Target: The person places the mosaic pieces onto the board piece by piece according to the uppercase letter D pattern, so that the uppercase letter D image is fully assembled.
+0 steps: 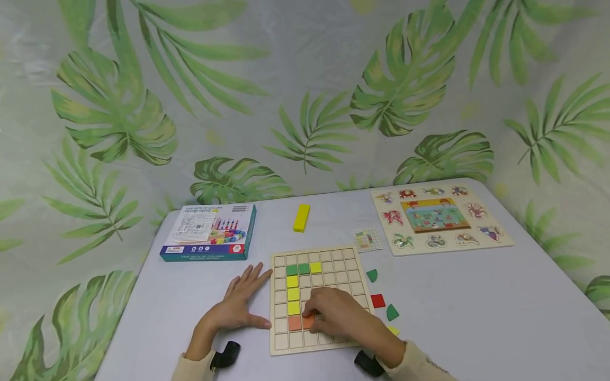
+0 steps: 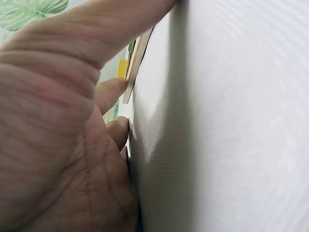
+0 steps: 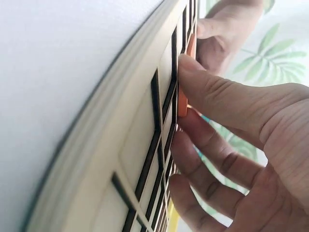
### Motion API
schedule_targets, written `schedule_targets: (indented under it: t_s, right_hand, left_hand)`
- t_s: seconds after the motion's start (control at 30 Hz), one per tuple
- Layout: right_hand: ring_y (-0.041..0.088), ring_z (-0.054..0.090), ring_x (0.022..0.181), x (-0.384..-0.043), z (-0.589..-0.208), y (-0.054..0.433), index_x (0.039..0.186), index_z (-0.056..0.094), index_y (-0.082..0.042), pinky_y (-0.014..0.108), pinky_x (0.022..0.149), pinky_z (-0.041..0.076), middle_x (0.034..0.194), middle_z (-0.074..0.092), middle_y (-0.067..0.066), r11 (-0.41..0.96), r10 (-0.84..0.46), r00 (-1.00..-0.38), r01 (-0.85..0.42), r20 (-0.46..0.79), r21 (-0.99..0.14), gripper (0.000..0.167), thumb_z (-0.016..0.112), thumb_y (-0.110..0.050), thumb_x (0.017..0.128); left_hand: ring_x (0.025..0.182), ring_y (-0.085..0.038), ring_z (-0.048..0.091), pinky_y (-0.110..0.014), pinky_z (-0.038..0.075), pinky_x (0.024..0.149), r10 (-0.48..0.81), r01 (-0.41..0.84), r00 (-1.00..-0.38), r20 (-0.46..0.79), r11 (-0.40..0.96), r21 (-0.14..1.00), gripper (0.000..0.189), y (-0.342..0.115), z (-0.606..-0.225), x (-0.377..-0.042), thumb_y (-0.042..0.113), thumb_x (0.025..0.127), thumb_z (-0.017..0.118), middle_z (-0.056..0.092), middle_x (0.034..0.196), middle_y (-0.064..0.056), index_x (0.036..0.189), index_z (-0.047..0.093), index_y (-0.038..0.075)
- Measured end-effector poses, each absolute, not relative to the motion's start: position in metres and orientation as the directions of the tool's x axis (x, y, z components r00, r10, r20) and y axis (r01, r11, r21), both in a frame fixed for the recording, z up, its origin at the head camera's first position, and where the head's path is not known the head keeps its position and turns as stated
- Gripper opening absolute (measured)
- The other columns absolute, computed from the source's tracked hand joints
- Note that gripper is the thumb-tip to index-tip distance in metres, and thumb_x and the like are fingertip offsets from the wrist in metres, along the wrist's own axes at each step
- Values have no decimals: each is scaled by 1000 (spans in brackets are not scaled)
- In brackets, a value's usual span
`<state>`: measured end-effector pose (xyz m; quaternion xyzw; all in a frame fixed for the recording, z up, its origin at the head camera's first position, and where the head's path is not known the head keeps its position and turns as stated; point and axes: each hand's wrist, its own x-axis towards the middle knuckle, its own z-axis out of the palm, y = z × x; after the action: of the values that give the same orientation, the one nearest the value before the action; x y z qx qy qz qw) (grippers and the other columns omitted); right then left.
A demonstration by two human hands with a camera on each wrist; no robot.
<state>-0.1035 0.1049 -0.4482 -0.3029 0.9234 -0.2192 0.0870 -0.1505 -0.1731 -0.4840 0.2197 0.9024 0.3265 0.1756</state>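
Note:
A wooden grid board (image 1: 281, 340) lies on the table before me. Two green tiles and one yellow tile (image 1: 316, 268) sit in an upper row, with several yellow tiles (image 1: 293, 293) in a column below the first green one. An orange tile (image 1: 295, 323) lies under that column. Just right of it, my right hand (image 1: 335, 313) pinches a second orange tile (image 3: 182, 100) between thumb and finger, at the board's surface. My left hand (image 1: 240, 304) is spread flat beside the board, its thumb and a fingertip at the left edge.
Right of the board lie a red square (image 1: 378, 301), green quarter-round pieces (image 1: 392, 313) and a partly hidden yellow piece (image 1: 393, 330). Behind are a pattern card (image 1: 368, 239), a yellow block (image 1: 301, 218), a boxed bead set (image 1: 209, 233) and a sea-animal puzzle board (image 1: 388, 209).

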Motion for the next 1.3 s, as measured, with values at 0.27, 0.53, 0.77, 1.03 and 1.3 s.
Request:
schedule_targets:
  t_s: [0.27,0.53,0.77,1.03,1.3]
  right_hand:
    - [1,51,80,-102,-448,104,100,77,-21,22,73,49,93,65,-13,742,-567,-822,-480,-56,-469,26,87,-26,77]
    - [1,52,80,-102,-445,115,106,75,-20,23,73,49,94,64,-13,747,-548,-835,-460,-53,-480,30,85,-24,78]
    - [5,57,82,-96,-437,137,103,74,-18,26,70,49,93,65,-12,757,-488,-872,-395,-47,-520,28,84,-23,78]
    - [5,57,81,-85,-439,178,100,74,-17,27,69,50,90,65,-12,791,-455,-890,-391,-27,-470,27,83,-21,75]
    - [2,56,82,-76,-438,217,102,72,-21,26,69,49,92,63,-16,813,-419,-907,-348,-53,-467,29,85,-27,78]
  left_hand:
    - [155,-40,-5,-64,-7,120,510,279,-843,-170,685,672,117,-173,-484,-151,45,63,93,9,169,-11,159,30,20]
    - [156,-39,-4,-62,-6,121,515,284,-841,-168,683,672,117,-172,-484,-152,47,63,92,8,170,-10,159,30,19]
    - [156,-39,-5,-62,-7,121,515,275,-839,-175,679,680,118,-173,-482,-150,45,63,93,8,169,-11,159,30,18]
    - [156,-39,-5,-62,-6,121,515,277,-838,-178,683,676,118,-173,-485,-151,46,63,93,8,169,-11,159,30,18]
    - [156,-38,-5,-62,-7,121,514,269,-838,-182,680,682,118,-172,-484,-151,46,63,93,8,169,-11,159,30,18]
